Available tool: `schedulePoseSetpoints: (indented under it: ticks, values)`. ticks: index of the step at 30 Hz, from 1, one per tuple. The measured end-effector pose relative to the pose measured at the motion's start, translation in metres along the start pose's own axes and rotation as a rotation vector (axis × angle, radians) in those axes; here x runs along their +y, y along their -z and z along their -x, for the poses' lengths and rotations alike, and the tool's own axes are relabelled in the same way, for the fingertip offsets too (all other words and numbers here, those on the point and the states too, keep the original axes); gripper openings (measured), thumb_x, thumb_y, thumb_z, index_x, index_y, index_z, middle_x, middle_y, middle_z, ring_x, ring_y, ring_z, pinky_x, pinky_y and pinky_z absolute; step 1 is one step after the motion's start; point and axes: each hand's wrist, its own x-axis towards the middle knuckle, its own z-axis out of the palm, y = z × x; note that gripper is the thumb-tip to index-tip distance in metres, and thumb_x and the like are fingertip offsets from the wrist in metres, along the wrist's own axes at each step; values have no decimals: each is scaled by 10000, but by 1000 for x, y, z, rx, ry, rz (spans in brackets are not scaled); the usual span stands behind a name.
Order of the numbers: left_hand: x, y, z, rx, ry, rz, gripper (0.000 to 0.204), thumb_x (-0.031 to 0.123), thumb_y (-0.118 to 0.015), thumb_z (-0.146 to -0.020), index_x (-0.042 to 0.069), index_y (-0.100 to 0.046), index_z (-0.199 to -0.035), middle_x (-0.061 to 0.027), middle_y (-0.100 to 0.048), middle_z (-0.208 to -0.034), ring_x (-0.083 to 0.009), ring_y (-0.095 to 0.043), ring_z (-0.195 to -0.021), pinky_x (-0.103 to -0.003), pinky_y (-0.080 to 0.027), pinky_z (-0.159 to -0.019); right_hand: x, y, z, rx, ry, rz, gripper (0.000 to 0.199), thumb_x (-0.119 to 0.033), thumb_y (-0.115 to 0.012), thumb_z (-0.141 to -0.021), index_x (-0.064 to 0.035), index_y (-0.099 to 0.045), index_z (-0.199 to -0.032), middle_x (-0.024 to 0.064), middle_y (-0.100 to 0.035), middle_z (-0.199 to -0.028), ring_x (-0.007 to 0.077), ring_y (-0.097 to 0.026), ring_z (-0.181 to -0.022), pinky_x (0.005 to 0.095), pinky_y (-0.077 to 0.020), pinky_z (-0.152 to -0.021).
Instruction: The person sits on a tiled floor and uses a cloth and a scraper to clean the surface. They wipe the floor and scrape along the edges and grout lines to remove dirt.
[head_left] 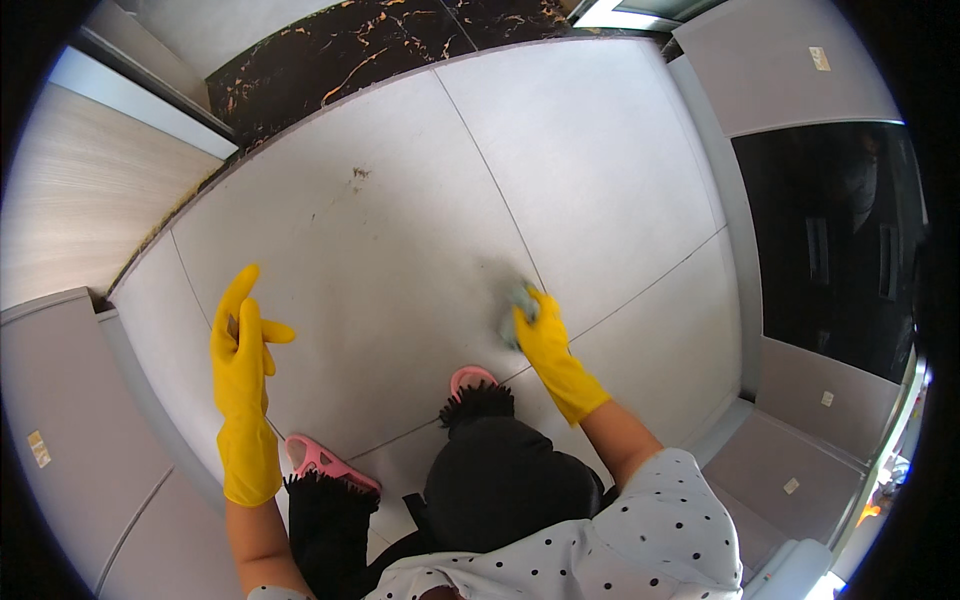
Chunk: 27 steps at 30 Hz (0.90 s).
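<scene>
Yellow rubber gloves cover both of my hands. My right hand is closed on a grey-green cleaning cloth, pressed against the light grey tiled floor. Part of the cloth is hidden under the glove, and its edge is blurred. My left hand is held up on the left side, its fingers apart and bent at different angles. A small brownish patch shows between those fingers; whether it is an object I cannot tell. Dark smudges mark the floor farther ahead.
Grey cabinets stand along the left, with a pale wood panel beyond them. A black glossy appliance is set among grey cabinets on the right. Black marble borders the far edge. My pink slippers are below my hands.
</scene>
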Motion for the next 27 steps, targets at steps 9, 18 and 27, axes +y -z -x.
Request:
schedulePoseSetpoints:
  ticks: [9, 18, 27]
  values:
    - [-92, -51, 2, -447, 445, 546, 396, 217, -472, -1028, 81, -481, -1400, -184, -638, -1206, -205, -665, -918, -238, -531, -708, -67, -100, 6, -8, 591, 16, 361, -149, -705, -846, -96, -588, -1183, 155, -620, -1112, 373, -594, -1022, 433, -489, -876]
    - [-104, -70, 9, -587, 564, 593, 476, 351, -435, -1043, 22, -502, -1380, -234, -588, -1283, -300, -619, -1129, -348, -506, -956, -57, 19, -93, 90, 158, -240, 426, -183, -723, -831, -69, -574, -1214, 186, -650, -1113, 380, -610, -1045, 443, -498, -868]
    - [-70, -159, 35, -553, 493, 510, 480, 392, -378, -1055, 96, -496, -1414, -125, -578, -1339, -238, -579, -1181, -330, -462, -975, -106, 69, 15, -653, -38, -284, 462, -286, -632, -935, -55, -501, -1313, 194, -611, -1214, 334, -602, -1111, 394, -477, -930]
